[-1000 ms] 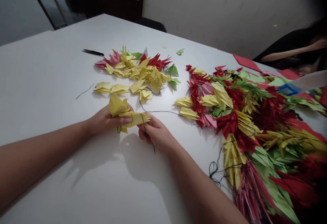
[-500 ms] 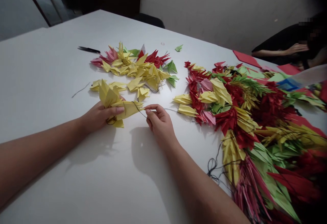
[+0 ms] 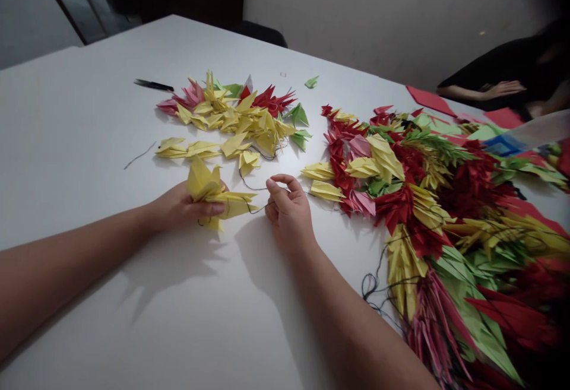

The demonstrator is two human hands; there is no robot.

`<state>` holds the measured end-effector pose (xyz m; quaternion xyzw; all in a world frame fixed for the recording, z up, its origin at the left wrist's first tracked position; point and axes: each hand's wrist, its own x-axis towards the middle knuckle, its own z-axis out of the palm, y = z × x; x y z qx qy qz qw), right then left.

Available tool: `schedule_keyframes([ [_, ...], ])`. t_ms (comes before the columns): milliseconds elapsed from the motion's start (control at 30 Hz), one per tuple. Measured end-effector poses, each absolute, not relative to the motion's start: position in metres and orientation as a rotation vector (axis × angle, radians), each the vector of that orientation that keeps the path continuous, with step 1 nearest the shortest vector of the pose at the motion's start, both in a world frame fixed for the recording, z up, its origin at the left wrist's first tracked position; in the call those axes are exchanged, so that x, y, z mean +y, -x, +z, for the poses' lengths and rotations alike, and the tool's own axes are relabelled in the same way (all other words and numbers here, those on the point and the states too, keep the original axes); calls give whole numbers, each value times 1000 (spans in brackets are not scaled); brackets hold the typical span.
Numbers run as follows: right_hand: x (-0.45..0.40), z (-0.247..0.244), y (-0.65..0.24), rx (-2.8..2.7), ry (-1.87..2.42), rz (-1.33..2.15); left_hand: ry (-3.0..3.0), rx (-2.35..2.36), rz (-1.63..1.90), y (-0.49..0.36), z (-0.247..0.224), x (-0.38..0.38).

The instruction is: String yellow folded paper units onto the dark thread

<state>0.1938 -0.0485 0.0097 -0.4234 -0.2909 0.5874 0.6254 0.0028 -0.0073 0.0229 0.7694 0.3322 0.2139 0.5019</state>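
A white table [image 3: 111,342] carries a heap of red, yellow, green and pink folded paper [image 3: 394,209] on its right side and a smaller, mostly yellow cluster [image 3: 249,120] beyond the hands. The left hand [image 3: 176,206], thumb uppermost and pointing right, clamps a yellow folded-paper bundle [image 3: 205,182] above the table. The right hand [image 3: 291,215], its forearm slanting in from the lower right, is bent inward, thumb and fingers curled together on black thread [image 3: 257,211] running from the bundle's tip.
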Motion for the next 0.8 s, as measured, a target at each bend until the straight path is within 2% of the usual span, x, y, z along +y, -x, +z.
schedule_keyframes([
  [800,-52,12,-191,-993,1054,1377,-1899,803,332,-9,36,-17],
])
